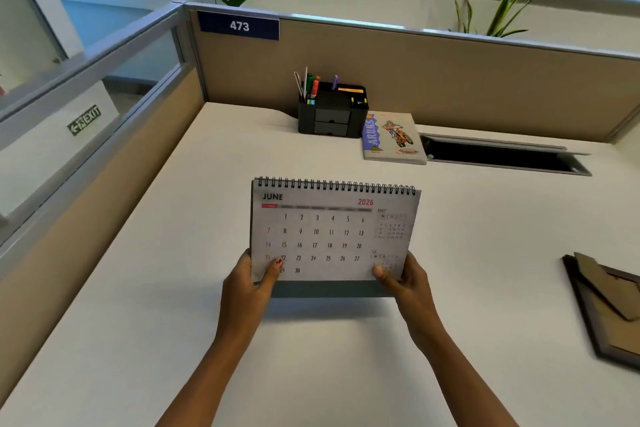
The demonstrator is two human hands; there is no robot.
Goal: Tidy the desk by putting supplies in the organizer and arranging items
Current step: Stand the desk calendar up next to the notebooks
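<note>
A spiral-bound desk calendar (329,229) showing June 2026 stands upright in the middle of the white desk (156,288). My left hand (249,288) grips its lower left corner and my right hand (405,282) grips its lower right corner, thumbs on the front page. At the back of the desk, against the partition, sits a black organizer (332,114) with small drawers, holding several pens and markers. A notebook (393,139) with a colourful cover lies flat just right of the organizer.
A dark picture frame (609,312) lies face down at the desk's right edge. An open cable slot (502,156) cuts into the desk behind it. Tan partitions (450,80) wall the back and left sides. Plants stand behind the partition.
</note>
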